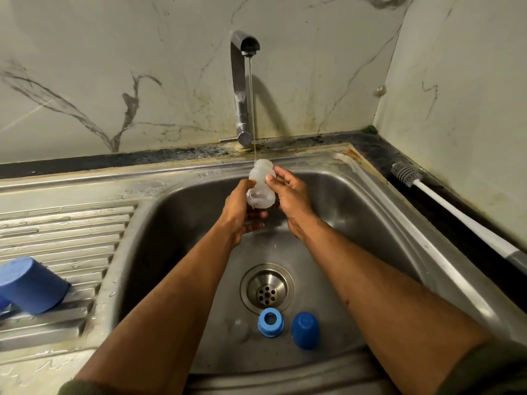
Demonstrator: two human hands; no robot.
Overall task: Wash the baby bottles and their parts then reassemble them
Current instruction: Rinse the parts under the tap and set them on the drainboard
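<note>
A clear, waisted baby bottle [261,183] is held over the steel sink [356,201] under a thin stream of water from the tap [241,89]. My left hand [239,209] grips its lower part from the left and below. My right hand [289,195] holds its right side with the thumb on the waist. On the sink floor near the front lie a blue screw ring [271,322], a blue cap [305,330] and a clear teat [238,329], which is faint and hard to make out.
A blue cup [31,286] lies on its side on the ribbed drainboard [71,232] at the left. A white-handled bottle brush [445,206] rests on the dark counter to the right. The drain [266,290] sits mid-sink. Marble walls close the back and right.
</note>
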